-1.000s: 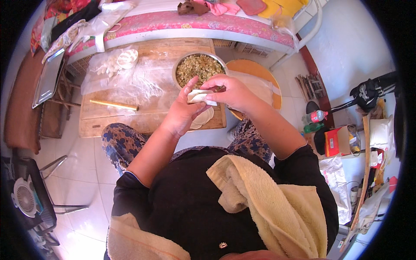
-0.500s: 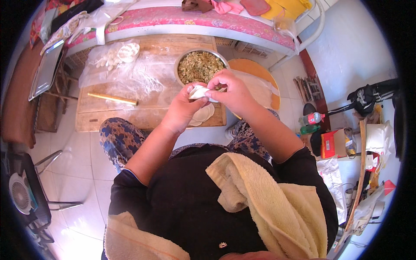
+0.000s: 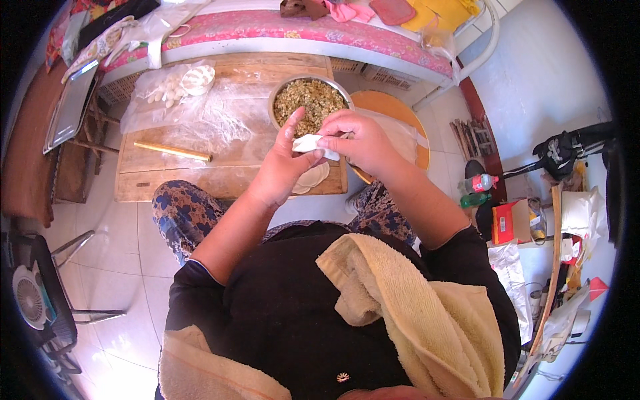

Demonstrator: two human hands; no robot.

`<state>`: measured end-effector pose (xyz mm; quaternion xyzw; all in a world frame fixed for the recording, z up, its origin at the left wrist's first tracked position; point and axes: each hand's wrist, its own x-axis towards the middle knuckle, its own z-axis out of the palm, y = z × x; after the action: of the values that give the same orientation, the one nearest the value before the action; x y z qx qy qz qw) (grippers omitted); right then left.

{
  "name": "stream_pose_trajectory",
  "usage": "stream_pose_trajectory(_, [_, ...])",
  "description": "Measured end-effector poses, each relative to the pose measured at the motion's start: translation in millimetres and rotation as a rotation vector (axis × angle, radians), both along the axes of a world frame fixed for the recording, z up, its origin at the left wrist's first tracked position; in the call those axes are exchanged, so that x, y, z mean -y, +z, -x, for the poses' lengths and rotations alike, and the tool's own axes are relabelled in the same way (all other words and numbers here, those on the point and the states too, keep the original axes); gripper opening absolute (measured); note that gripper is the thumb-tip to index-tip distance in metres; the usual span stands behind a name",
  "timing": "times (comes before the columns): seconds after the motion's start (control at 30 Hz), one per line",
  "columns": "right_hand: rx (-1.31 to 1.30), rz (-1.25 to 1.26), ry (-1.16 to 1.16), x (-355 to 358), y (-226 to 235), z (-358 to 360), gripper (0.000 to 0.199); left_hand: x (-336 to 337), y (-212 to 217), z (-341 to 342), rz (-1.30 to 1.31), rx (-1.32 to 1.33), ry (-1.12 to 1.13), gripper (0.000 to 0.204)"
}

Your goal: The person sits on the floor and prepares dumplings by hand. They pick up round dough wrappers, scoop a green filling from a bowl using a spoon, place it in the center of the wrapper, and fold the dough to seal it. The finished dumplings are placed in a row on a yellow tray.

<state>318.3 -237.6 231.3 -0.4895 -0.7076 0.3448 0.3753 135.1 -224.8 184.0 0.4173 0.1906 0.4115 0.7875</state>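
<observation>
Between my two hands is a white dumpling (image 3: 309, 144), its dough wrapper folded over. My left hand (image 3: 285, 157) pinches its left side between thumb and palm, with the index finger raised. On its right end the fingers of my right hand (image 3: 357, 140) are closed. Just beyond stands a metal bowl (image 3: 272, 107) of chopped green and brown filling (image 3: 309, 100). Round flat dough wrappers (image 3: 312, 177) lie stacked on the wooden table under my hands, partly hidden by them.
A rolling pin (image 3: 173, 152) lies on the wooden table (image 3: 150, 183). Behind it, a plastic sheet holds small dough pieces (image 3: 170, 92) and a small white bowl (image 3: 198, 80). Right of the table stands a round orange-topped stool (image 3: 373, 100) bearing a pale sheet. A bed (image 3: 287, 37) runs along the back.
My left fingers have lifted away from the dumpling's top, and the index finger now points up. The folded dumpling shows more and stays between both hands.
</observation>
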Motion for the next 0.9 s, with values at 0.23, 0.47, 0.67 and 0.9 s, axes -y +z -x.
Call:
stream_pose_trajectory(0.23, [0.359, -0.377, -0.082, 8, -3, 16, 0.015, 0, -26, -8, 0.310, 0.083, -0.067, 0.032])
stream_pose_trajectory(0.47, [0.339, -0.329, -0.003, -3, -12, 11, 0.016, -3, -34, -9, -0.061, -0.253, 0.057, 0.027])
stream_pose_trajectory(0.67, [0.158, 0.060, -0.083, -3, 3, 20, 0.014, -3, -17, 5, -0.375, -0.534, 0.065, 0.027])
stream_pose_trajectory(0.9, [0.296, -0.265, 0.040, -6, 3, 14, 0.013, -3, -22, 1, -0.039, -0.211, -0.042, 0.026])
